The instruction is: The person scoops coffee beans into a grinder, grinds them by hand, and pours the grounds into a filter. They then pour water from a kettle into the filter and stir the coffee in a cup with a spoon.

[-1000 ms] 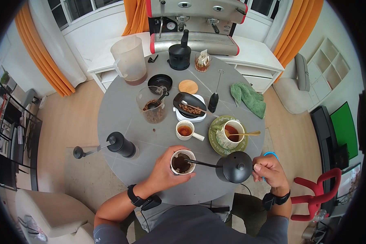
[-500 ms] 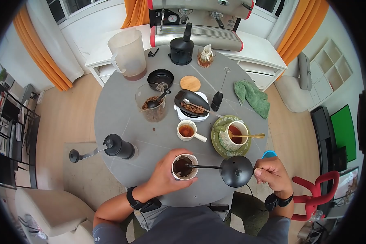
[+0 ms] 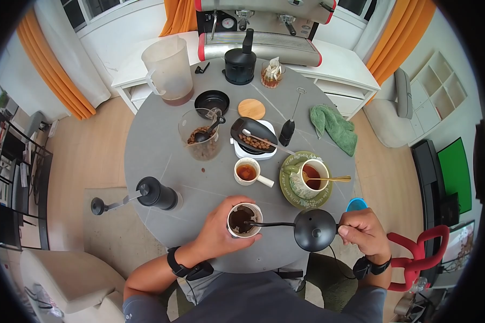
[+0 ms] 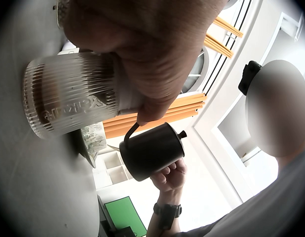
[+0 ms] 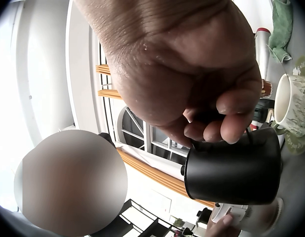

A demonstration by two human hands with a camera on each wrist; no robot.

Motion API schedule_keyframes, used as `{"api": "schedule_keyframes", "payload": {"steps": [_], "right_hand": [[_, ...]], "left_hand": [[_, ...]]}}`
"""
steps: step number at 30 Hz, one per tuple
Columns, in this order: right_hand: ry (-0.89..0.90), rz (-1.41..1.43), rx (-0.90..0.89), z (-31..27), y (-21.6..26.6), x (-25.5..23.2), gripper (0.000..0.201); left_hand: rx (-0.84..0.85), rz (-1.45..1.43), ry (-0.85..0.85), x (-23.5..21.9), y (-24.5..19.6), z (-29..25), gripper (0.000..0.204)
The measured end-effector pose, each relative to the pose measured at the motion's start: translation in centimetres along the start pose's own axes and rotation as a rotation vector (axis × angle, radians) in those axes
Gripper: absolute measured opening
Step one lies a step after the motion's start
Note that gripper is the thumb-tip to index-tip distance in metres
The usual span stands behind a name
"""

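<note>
My left hand (image 3: 221,227) is wrapped round a ribbed glass (image 4: 68,94) with brownish liquid low in it. A white paper drip filter (image 3: 233,215) sits in its mouth, dark wet coffee grounds (image 3: 242,219) inside. With curled fingers my right hand (image 3: 365,231) grips the handle of a black gooseneck kettle (image 5: 231,170). The kettle's thin spout (image 3: 275,224) reaches left over the filter, its tip right above the grounds. Beyond the hands stand a white handled cup (image 3: 246,171) of amber liquid and a patterned teacup (image 3: 295,182) with a gold spoon on a green saucer (image 3: 289,198).
A black hand grinder (image 3: 157,194) stands left. Behind are a jug of coffee beans (image 3: 200,145), a black scoop (image 3: 248,129) of beans on a white scale (image 3: 269,153), a milk frother (image 3: 287,133), a green cloth (image 3: 334,129) and a large plastic pitcher (image 3: 168,70).
The kettle has shifted slightly right and toward the body, its spout staying over the filter. The coffee grounds look darker. The left hand still holds the glass; the head view has shifted a little.
</note>
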State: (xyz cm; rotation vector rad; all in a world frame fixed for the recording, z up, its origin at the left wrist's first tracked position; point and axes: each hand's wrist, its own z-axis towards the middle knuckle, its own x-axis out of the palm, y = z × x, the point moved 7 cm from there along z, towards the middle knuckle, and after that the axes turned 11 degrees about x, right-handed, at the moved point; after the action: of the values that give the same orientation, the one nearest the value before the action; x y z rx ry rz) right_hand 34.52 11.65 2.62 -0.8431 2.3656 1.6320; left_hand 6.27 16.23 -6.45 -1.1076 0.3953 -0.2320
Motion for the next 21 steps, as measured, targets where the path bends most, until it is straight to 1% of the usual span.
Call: {"api": "schedule_keyframes", "payload": {"steps": [8, 10, 19, 21], "right_hand": [[0.014, 0.015, 0.003, 0.26, 0.1, 0.58, 0.034], [0.019, 0.028, 0.003, 0.41, 0.31, 0.7, 0.035], [-0.031, 0.053, 0.001, 0.21, 0.52, 0.27, 0.036], [-0.055, 0.024, -0.078, 0.05, 0.75, 0.08, 0.039]], "left_hand": [[0.009, 0.0, 0.002, 0.0, -0.16, 0.08, 0.071], [-0.021, -0.026, 0.004, 0.05, 0.03, 0.0, 0.071], [-0.005, -0.006, 0.012, -0.05, -0.31, 0.17, 0.07], [-0.009, 0.004, 0.014, -0.05, -0.33, 0.15, 0.07]]}}
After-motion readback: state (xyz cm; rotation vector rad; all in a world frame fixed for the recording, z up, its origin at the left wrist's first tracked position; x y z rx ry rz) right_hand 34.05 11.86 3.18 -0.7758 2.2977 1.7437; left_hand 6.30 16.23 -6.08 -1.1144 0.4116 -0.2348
